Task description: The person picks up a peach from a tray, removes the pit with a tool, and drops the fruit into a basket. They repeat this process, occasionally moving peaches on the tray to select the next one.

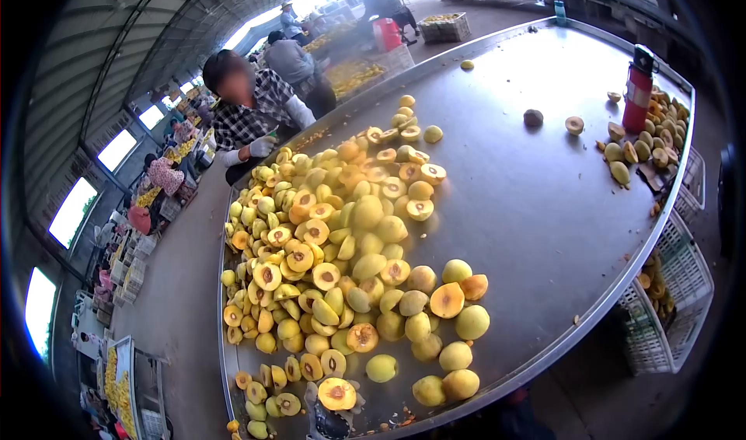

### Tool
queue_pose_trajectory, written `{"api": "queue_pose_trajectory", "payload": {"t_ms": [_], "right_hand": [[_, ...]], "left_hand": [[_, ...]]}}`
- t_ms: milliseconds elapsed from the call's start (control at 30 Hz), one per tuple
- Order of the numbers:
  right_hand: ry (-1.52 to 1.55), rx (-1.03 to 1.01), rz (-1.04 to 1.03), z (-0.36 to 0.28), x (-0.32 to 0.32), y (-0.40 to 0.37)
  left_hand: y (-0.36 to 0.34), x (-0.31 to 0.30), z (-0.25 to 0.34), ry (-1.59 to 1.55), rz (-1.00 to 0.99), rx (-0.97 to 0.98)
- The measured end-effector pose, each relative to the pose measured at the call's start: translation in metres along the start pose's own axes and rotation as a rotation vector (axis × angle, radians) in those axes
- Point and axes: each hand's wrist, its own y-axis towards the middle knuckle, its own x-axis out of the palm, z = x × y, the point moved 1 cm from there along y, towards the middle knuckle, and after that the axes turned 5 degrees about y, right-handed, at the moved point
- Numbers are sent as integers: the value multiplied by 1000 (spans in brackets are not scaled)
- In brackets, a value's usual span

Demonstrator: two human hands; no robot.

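Neither of my hands shows in the head view. A large heap of yellow peaches (342, 230), many cut in half with pits or pit hollows showing, covers the left side of the metal table (513, 199). Close to the near edge, a halved peach (337, 394) lies cut face up by a dark patch with a pale ragged rim that I cannot make out. Whole peaches (472, 323) sit at the heap's right side, and a single greenish peach (381, 368) rests a little apart.
A red bottle (638, 90) stands by a smaller fruit pile (660, 133) at the right edge. White crates (668, 300) are below that edge. Across the table, a person in a checked shirt (264, 102) wears gloves. Other people and fruit-covered tables fill the background.
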Motion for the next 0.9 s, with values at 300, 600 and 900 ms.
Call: {"api": "queue_pose_trajectory", "payload": {"t_ms": [300,600,900], "right_hand": [[-35,-90,-10,2,37,-26],[-786,-751,144,-73,44,-28],[-897,-864,271,-46,54,-21]], "left_hand": [[-33,13,-12,108,33,116],[-64,30,-27,108,81,110],[-85,40,-36,129,44,176]]}}
